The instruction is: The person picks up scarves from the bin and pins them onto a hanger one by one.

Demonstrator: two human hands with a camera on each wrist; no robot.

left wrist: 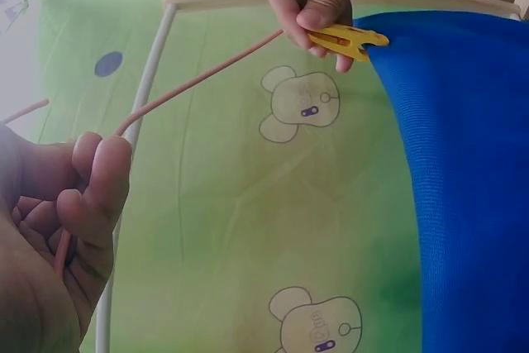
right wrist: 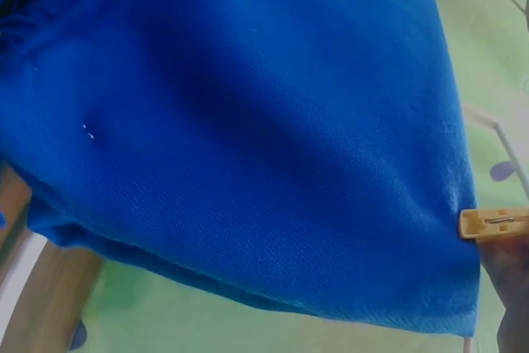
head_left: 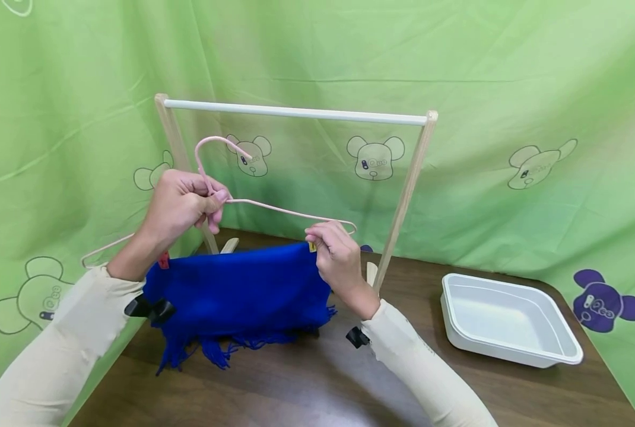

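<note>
In the head view, my left hand (head_left: 189,198) grips a pink wire hanger (head_left: 275,207) at the base of its hook. A folded blue scarf (head_left: 237,290) with fringed ends hangs under the hanger's right arm; the hanger's lower bar is hidden. My right hand (head_left: 339,255) pinches a yellow clothespin (left wrist: 347,39) near the hanger's right end. In the right wrist view, the jaws of this yellow clothespin (right wrist: 475,224) bite the scarf's edge near a corner. A red clothespin (head_left: 164,260) sits at the scarf's other upper corner, below my left wrist.
Behind the hands stands a wooden rack with a white rail (head_left: 296,111). To the right, a white plastic tub (head_left: 510,320) rests on the brown table (head_left: 307,391). Green curtain (head_left: 307,47) with bear prints surrounds the table at the back and sides.
</note>
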